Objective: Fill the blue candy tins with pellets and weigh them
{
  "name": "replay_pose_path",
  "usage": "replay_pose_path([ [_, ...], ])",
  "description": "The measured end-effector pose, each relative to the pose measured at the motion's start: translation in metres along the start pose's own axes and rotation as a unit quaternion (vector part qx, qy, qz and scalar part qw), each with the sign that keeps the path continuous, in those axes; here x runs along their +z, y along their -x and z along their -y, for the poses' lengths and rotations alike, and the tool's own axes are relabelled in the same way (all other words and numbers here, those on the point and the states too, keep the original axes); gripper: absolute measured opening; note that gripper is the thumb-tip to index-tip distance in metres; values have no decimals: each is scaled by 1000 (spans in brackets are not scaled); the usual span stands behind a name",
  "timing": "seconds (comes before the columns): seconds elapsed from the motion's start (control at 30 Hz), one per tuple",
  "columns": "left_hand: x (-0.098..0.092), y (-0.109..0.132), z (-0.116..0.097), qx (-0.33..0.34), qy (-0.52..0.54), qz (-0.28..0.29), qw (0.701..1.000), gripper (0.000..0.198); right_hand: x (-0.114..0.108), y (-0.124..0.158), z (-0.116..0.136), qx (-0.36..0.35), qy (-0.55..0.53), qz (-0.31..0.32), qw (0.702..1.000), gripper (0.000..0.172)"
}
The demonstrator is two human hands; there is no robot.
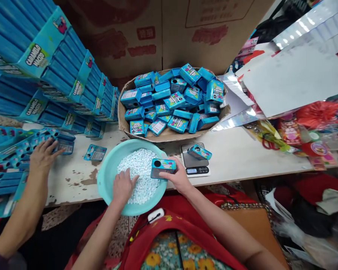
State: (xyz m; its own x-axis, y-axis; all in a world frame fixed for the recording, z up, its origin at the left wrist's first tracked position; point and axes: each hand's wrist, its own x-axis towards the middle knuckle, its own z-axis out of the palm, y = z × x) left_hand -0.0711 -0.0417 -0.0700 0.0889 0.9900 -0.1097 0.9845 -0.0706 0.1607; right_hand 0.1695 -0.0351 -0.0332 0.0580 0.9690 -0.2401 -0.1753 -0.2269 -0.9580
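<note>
A turquoise basin (pixel 103 176) full of small white candies (pixel 145 193) stands at the table's front edge. My left hand (pixel 124 189) rests on the candies inside it, its fingers apart and the tips partly sunk among them. Over the basin's right side, my right hand (pixel 180 176) grips a small blue candy box (pixel 169 164) with a round dark hole at its top and a clear lower part. Just right of this hand is a digital scale (pixel 197 171) with a lit display. Another blue box (pixel 200 152) lies tilted on the scale.
Behind the basin, a cut-down cardboard box (pixel 171 137) holds many blue boxes. Tall stacks of blue display cartons (pixel 73 78) rise at the left. A co-worker's hand (pixel 43 153) touches boxes there. One flat blue pack (pixel 95 153) lies nearby. Scissors (pixel 269 144) and plastic wrappers lie right.
</note>
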Motion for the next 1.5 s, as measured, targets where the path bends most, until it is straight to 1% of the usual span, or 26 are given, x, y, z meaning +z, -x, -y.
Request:
replay_pose_path([
  [0.03, 6, 3, 2, -33, -26, 43, 998, 60, 7, 1, -5, -8, 11, -5, 1000, 53],
  [0.1, 17, 11, -7, -87, -49, 97, 990, 68, 21, 2, -13, -25, 38, -16, 999, 51],
  [0.17, 24, 18, -29, -114, -35, 129, 984, 72, 29, 2, -19, -43, 56, -34, 997, 50],
  [0.23, 28, 21, -53, -110, 3, 153, 982, 73, 32, 2, -23, -56, 65, -47, 995, 50],
  [0.3, 30, 19, -71, -95, 59, 165, 980, 69, 32, 2, -23, -58, 75, -56, 994, 49],
  [0.33, 31, 17, -76, -89, 93, 167, 978, 65, 32, 2, -23, -57, 81, -59, 993, 49],
  [0.4, 36, 10, -79, -90, 167, 164, 968, 54, 31, 3, -22, -59, 89, -63, 992, 49],
  [0.47, 40, 4, -74, -115, 256, 150, 948, 42, 31, 3, -21, -59, 93, -67, 992, 49],
  [0.5, 42, 1, -70, -129, 312, 138, 931, 37, 31, 3, -20, -57, 97, -68, 991, 49],
  [0.53, 43, -1, -65, -144, 375, 125, 907, 33, 31, 3, -19, -54, 103, -69, 991, 49],
  [0.6, 38, -4, -54, -182, 499, 103, 841, 32, 32, 1, -18, -50, 123, -66, 989, 48],
  [0.63, 32, -4, -49, -204, 551, 99, 803, 32, 33, -1, -18, -53, 135, -61, 988, 48],
  [0.7, 14, -4, -39, -250, 629, 98, 730, 32, 35, -5, -17, -66, 162, -43, 984, 46],
  [0.77, -8, -5, -32, -269, 686, 91, 670, 33, 39, -8, -16, -93, 192, -17, 977, 42],
  [0.83, -31, -7, -29, -253, 733, 68, 628, 33, 43, -10, -17, -127, 228, 4, 965, 37],
  [0.9, -48, -12, -31, -220, 769, 26, 600, 32, 49, -10, -19, -160, 263, 33, 951, 33],
  [0.93, -54, -14, -33, -203, 782, 2, 589, 31, 53, -9, -21, -173, 279, 52, 943, 32],
  [1.03, -61, -23, -41, -179, 802, -70, 566, 28, 61, -4, -25, -198, 322, 100, 920, 31],
  [1.13, -60, -30, -47, -176, 805, -136, 550, 24, 65, 3, -23, -202, 349, 118, 907, 32],
  [1.2, -59, -32, -49, -171, 804, -170, 544, 22, 66, 5, -19, -202, 350, 126, 906, 32],
  [1.33, -61, -36, -53, -172, 798, -183, 548, 24, 66, 5, -11, -193, 339, 95, 916, 33],
  [1.5, -63, -38, -58, -180, 785, -176, 567, 25, 65, 2, -5, -190, 368, 97, 905, 33],
])
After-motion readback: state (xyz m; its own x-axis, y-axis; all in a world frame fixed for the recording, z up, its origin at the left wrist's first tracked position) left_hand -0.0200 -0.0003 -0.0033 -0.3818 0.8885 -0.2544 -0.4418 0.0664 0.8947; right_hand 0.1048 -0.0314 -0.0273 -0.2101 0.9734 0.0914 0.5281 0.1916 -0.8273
